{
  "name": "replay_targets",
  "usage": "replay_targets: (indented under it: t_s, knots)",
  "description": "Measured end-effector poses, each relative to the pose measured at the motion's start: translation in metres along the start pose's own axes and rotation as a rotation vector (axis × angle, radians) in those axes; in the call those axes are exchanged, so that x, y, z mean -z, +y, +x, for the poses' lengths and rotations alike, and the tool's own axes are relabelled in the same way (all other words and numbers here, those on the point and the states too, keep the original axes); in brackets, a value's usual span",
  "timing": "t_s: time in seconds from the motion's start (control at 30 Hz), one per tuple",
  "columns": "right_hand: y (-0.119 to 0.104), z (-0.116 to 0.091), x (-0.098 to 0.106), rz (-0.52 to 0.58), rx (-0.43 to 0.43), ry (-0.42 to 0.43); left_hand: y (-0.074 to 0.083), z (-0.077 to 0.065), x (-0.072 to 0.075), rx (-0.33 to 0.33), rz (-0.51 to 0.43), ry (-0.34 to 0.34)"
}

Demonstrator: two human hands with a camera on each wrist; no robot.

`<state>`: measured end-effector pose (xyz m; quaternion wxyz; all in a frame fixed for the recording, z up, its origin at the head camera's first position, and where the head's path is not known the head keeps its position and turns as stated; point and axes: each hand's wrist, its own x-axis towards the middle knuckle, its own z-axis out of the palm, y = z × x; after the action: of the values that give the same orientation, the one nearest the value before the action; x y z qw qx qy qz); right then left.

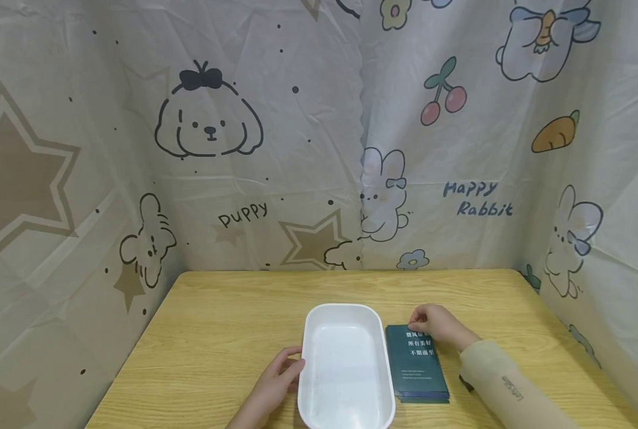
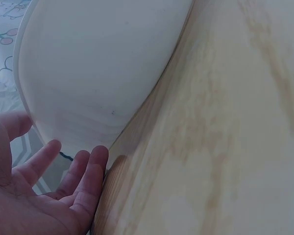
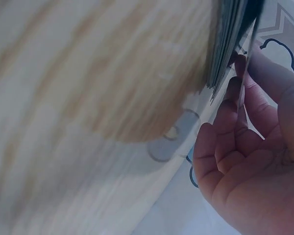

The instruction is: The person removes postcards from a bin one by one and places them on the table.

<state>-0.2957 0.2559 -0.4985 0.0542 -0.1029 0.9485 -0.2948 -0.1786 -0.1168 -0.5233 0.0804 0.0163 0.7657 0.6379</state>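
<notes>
A white rectangular tray stands on the table near its front. My left hand is at the tray's left side, its thumb and fairly straight fingertips touching the outer wall and rim. Right of the tray lies a stack of dark green cards with white printed characters on the top one. At the stack's far edge my right hand pinches a card. In the right wrist view the thin edge of that card stands between thumb and fingers, apart from the layered stack.
The light wooden table is bordered by a printed curtain at the back and both sides. A small dark object shows beneath the right sleeve. Inside the tray, only its white floor is seen.
</notes>
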Motion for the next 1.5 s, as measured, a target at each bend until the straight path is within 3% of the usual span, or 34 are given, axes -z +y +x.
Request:
replay_targets:
  t_s: [0.37,0.63,0.87,1.07,1.5]
  knots:
    - [-0.002,-0.002,-0.002,-0.056,0.045,0.025,-0.002,0.001,-0.001,0.005,0.003,0.001]
    - [-0.006,-0.003,-0.001,-0.088,0.027,0.031,-0.005,0.003,0.000,-0.007,-0.012,-0.005]
    - [-0.004,-0.001,-0.001,-0.113,0.040,0.079,-0.001,0.000,0.000,-0.011,-0.014,-0.006]
    - [-0.003,0.000,-0.002,-0.122,0.044,0.071,0.003,-0.002,0.000,-0.012,-0.006,0.002]
    - [-0.013,-0.009,-0.001,-0.153,-0.021,0.045,-0.001,0.000,-0.001,-0.011,0.003,0.011]
